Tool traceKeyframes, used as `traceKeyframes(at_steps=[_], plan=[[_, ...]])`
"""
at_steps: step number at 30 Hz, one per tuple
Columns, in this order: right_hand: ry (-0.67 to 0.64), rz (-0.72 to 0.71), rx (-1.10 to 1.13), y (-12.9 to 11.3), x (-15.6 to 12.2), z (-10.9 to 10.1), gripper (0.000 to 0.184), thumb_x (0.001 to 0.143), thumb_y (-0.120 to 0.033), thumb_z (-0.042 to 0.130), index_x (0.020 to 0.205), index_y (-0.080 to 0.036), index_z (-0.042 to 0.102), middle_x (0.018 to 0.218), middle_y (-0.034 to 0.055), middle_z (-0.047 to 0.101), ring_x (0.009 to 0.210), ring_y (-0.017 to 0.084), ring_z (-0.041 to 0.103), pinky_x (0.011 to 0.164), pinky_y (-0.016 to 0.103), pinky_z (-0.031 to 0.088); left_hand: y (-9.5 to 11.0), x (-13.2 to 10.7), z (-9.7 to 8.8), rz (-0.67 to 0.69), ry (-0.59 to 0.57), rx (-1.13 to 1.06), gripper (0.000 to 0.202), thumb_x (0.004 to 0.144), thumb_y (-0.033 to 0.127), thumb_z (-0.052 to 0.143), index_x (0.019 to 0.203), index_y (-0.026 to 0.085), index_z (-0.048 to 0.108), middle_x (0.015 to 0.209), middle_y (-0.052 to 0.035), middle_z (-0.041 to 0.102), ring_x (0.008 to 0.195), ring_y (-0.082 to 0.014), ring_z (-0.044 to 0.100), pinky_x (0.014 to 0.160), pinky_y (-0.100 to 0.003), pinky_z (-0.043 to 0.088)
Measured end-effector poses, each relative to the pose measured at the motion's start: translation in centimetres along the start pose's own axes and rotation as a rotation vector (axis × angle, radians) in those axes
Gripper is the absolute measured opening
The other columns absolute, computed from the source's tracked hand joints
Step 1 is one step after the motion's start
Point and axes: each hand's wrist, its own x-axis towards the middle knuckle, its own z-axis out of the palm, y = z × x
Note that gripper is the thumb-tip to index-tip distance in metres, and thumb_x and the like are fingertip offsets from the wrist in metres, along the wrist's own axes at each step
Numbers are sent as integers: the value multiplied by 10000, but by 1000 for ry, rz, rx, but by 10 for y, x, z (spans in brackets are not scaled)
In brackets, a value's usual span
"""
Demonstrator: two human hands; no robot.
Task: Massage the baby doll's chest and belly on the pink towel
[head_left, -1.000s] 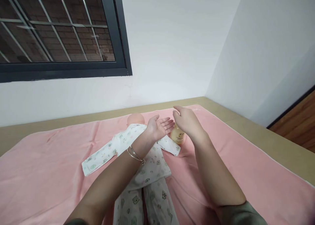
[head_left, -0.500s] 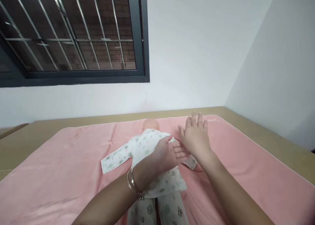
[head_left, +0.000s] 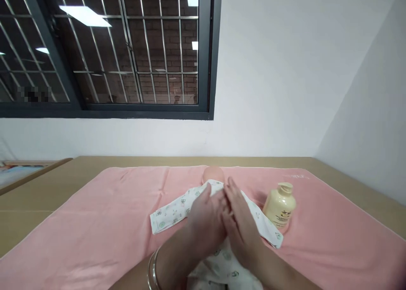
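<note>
My left hand (head_left: 204, 220), with two silver bangles (head_left: 153, 268) at its wrist, meets my right hand (head_left: 242, 228) palm to palm. The fingers of both are extended, partly hiding one another, and no object shows between them. Beneath them, a baby doll (head_left: 213, 174) lies on its back or front; I cannot tell which. It wears a white printed long-sleeved top (head_left: 171, 212) and matching trousers (head_left: 218, 279), with its sleeves spread outward. To the right of my hands, a pale yellow pump bottle (head_left: 281, 206) stands by the doll's right-hand sleeve.
A pink sheet (head_left: 114, 214) with a white edge covers much of the tan tabletop (head_left: 47, 197). Behind it rises a white wall (head_left: 269, 91) with a dark-framed, barred window (head_left: 142, 61). A wooden-edged frame (head_left: 38, 173) sits at the far left.
My hands were apart and have come together. The right one has moved off the bottle's spot, so the bottle now shows. The view has shifted up and left.
</note>
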Motion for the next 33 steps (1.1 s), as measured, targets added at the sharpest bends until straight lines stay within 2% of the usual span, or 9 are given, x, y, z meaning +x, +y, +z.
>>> traceKeyframes(at_steps=[4, 7, 11, 13, 17, 22, 25, 28, 33], plan=[[-8, 189, 76, 12, 14, -10, 484, 1015, -359, 322, 1492, -275, 323, 1525, 60, 382, 1410, 271, 338, 1135, 569, 311, -29, -9, 18, -30, 37, 29, 559, 969, 496, 255, 1329, 167, 528, 1277, -85, 621, 1312, -228, 468, 1148, -373, 275], [-22, 37, 18, 0, 6, -8, 460, 988, -317, 382, 1445, -266, 409, 1484, 65, 445, 1367, 283, 408, 1132, 575, 314, -27, -10, 20, -43, 106, 5, 546, 957, 522, 306, 1293, 170, 553, 1248, -86, 633, 1277, -239, 501, 1113, -365, 326], [-45, -149, -14, -24, -11, 0, 586, 937, -219, 443, 1504, -212, 291, 1529, 76, 372, 1435, 299, 275, 1141, 571, 301, -6, -7, 6, -117, 268, 1, 674, 895, 651, 364, 1247, 112, 565, 1259, -141, 617, 1251, -283, 526, 1080, -380, 364], [-83, -179, -5, -33, -17, 2, 597, 927, -175, 437, 1504, -201, 286, 1548, 73, 336, 1454, 295, 220, 1145, 554, 304, 2, -3, -3, -133, 278, -11, 729, 878, 691, 340, 1283, 116, 529, 1304, -158, 589, 1257, -296, 525, 1080, -417, 362], [-180, -219, 54, -38, -23, 4, 631, 929, -185, 430, 1523, -176, 217, 1579, 89, 260, 1453, 284, 228, 1148, 521, 316, 2, 3, -11, 10, 224, -14, 667, 925, 619, 285, 1380, 152, 425, 1380, -154, 538, 1296, -263, 502, 1113, -433, 315], [-87, 67, 25, -14, -4, 2, 554, 994, -261, 322, 1531, -222, 193, 1594, 72, 218, 1467, 263, 187, 1178, 565, 215, -35, -2, 8, 38, 277, 22, 499, 950, 476, 341, 1269, 163, 564, 1278, -89, 623, 1318, -235, 470, 1130, -364, 310], [-59, 128, -23, -6, 8, -2, 512, 1005, -297, 291, 1511, -229, 258, 1592, 79, 225, 1466, 275, 186, 1179, 601, 150, -47, -6, 14, 30, 203, 10, 443, 948, 426, 359, 1210, 174, 613, 1224, -71, 654, 1301, -248, 483, 1110, -369, 343], [-91, -54, -33, -19, 0, -2, 563, 985, -332, 335, 1524, -214, 224, 1602, 81, 188, 1471, 318, 140, 1174, 625, 101, -31, -5, 4, -60, 123, -42, 522, 930, 507, 384, 1258, 150, 578, 1291, -100, 617, 1330, -253, 459, 1121, -371, 325], [-277, -299, 85, -42, -28, 13, 746, 958, -408, 402, 1551, -136, 40, 1616, 126, 84, 1472, 358, 59, 1172, 604, 156, 14, 1, -19, 46, 148, -26, 650, 938, 611, 299, 1426, 196, 403, 1452, -119, 477, 1404, -219, 367, 1171, -399, 223]])
